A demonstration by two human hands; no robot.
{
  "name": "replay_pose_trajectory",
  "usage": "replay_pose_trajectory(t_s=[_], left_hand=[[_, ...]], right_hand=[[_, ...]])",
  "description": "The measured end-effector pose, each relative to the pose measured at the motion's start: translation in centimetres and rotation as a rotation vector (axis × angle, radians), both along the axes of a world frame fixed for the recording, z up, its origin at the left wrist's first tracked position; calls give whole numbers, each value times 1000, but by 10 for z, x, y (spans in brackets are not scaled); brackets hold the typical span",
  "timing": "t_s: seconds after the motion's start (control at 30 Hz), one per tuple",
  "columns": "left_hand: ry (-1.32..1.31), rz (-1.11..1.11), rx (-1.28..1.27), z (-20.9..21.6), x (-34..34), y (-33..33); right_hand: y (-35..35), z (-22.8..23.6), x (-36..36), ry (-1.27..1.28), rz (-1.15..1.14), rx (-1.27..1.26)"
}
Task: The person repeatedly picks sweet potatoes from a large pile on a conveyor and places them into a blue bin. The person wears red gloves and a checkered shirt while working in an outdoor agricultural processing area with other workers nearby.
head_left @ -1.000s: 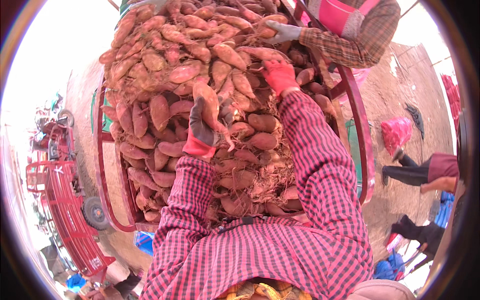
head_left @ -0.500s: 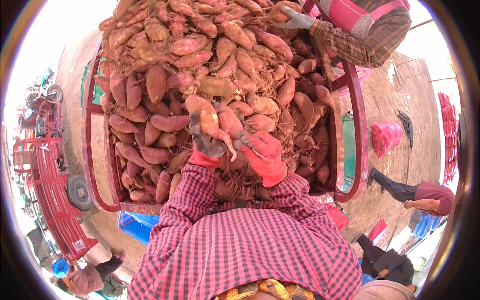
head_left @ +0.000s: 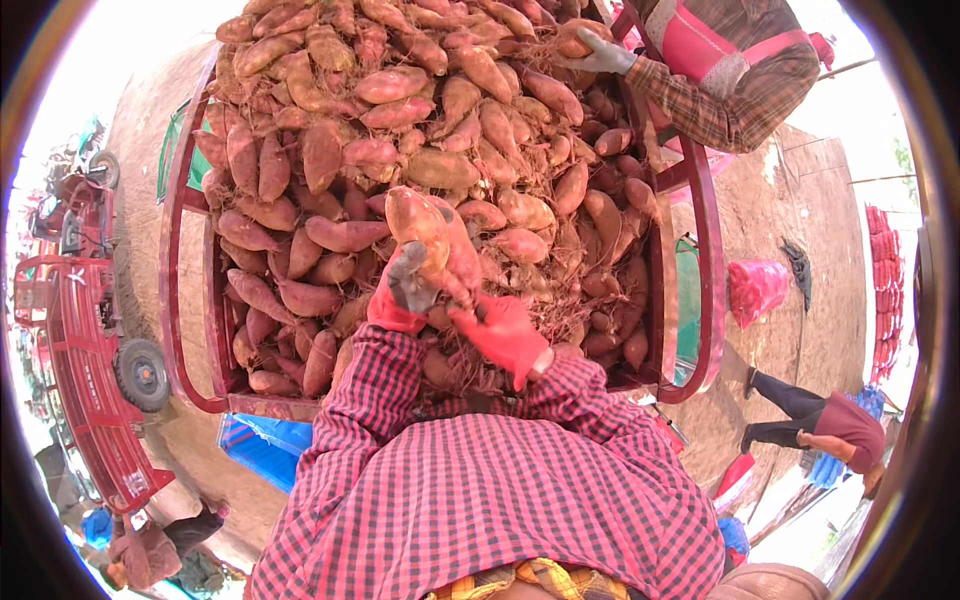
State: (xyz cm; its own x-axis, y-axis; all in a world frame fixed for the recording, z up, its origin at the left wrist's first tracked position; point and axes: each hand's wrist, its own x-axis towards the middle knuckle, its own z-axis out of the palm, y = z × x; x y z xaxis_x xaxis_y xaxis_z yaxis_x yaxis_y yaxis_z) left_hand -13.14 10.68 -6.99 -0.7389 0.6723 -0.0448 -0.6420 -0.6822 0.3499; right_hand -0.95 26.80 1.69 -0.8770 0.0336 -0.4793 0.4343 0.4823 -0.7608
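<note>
My left hand [head_left: 405,285], in a red glove with dark grey fingers, is closed around a cluster of sweet potatoes [head_left: 418,222]. One is tan and knobbly, and a pinker one lies against its right side. Just below, my gloved right hand [head_left: 503,335] has its fingers drawn together at the cluster's narrow lower end; its fingertips are partly hidden. Around and beyond my hands lies a large heap of sweet potatoes [head_left: 345,235] with stringy roots, inside a cart with dark red rails [head_left: 710,270].
Across the heap, a co-worker's grey-gloved hand [head_left: 605,52] touches a sweet potato. A red three-wheeled vehicle [head_left: 90,370] stands at left. On the right are a pink mesh sack [head_left: 757,290] and a walking person [head_left: 835,425]. Something blue [head_left: 265,445] lies beside the cart's near-left corner.
The cluster has tilted more upright, its two sweet potatoes closer together. My right hand has moved down and left to its lower end. At right, the walking person has moved nearer the cart's lower side.
</note>
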Motion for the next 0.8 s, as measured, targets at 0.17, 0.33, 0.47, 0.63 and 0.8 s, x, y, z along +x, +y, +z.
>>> replay_pose_trajectory(t_s=[0.17, 0.33, 0.47, 0.63, 0.8], left_hand=[[-68, 60, 35, 26, -12, 11], [-104, 189, 106, 58, -6, -7], [-86, 257, 206, 70, 0, -25], [-48, 326, 174, 78, 9, -53], [-62, 567, -117, 108, 70, -130]], right_hand=[[10, 34, -13, 457, 822, 189], [100, 45, -85, 404, 353, 299], [116, -23, -190, 288, -153, 763], [124, -43, -197, 211, -262, 647], [103, -42, -60, 276, -267, -333]])
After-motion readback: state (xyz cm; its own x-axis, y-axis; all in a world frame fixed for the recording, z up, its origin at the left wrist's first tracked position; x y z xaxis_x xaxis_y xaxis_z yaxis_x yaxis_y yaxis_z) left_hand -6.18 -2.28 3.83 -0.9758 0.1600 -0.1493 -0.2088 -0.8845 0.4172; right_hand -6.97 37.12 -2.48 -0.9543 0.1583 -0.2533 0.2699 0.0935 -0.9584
